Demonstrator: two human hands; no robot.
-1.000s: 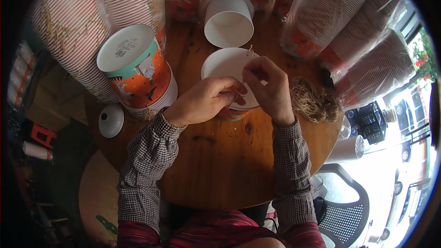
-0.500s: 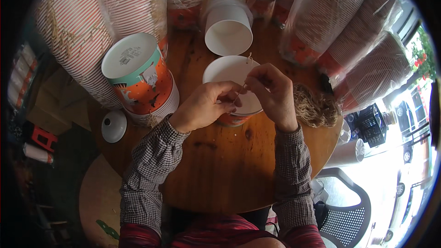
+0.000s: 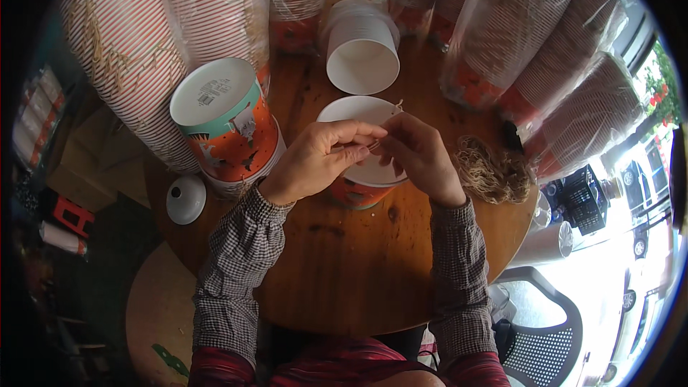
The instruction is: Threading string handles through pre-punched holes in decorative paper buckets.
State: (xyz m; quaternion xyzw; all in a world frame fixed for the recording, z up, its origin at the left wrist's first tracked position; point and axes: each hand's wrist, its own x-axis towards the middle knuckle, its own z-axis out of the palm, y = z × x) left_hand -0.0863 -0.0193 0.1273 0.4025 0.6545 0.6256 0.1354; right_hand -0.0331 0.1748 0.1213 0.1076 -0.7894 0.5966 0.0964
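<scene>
In front of me a paper bucket (image 3: 352, 109), white inside and orange outside, stands on the round wooden table (image 3: 315, 265). A short end of twine (image 3: 398, 106) sticks up at its far right rim. Over the bucket's mouth my two hands meet at the fingertips. My left hand (image 3: 312, 159) is closed, thumb and fingers pinching a thin piece of twine, mostly hidden. My right hand (image 3: 424, 161) is closed too, its bent fingers at the same twine. Right of it lies a loose bundle of tan twine (image 3: 493, 170).
White nested buckets (image 3: 364, 66) lie beyond, mouth towards me. At left stands an upside-down orange bucket stack (image 3: 233, 132) beside a white domed lid (image 3: 186, 199). Tall wrapped bucket stacks (image 3: 512, 25) ring the table's far side. A grey chair (image 3: 541, 337) stands at right.
My fingertips have come closer together, and the twine that showed between them is now mostly covered. My left fingers have straightened towards the right hand. The whole view has shifted slightly.
</scene>
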